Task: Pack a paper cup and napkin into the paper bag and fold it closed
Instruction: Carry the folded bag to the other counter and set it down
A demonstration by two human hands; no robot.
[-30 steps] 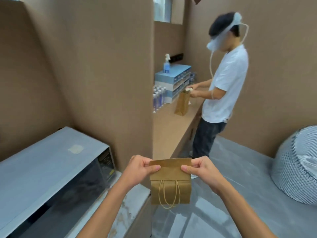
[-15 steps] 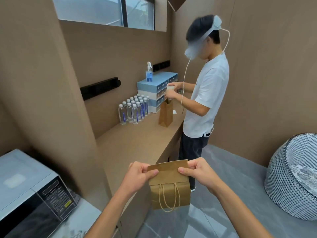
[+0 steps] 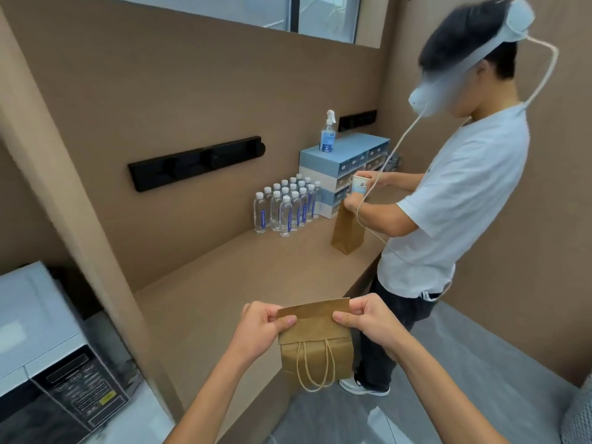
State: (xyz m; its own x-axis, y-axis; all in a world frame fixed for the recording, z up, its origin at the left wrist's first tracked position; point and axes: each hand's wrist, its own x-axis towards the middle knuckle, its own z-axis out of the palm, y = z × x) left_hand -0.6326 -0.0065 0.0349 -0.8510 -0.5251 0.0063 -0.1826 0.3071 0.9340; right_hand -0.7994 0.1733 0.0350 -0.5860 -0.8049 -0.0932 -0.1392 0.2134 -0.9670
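Counter nearer; paper bag still folded.

The 1 head-worn wide-angle view looks forward and down from close above the wearer's left hand and right hand, out along the brown desk toward the far corner.

The folded paper bag hangs in front of the counter, left hand on its left top corner, right hand on its right. A microwave sits far left. Behind, on the counter, water bottles stand left of a second bag (another person stands right of it).
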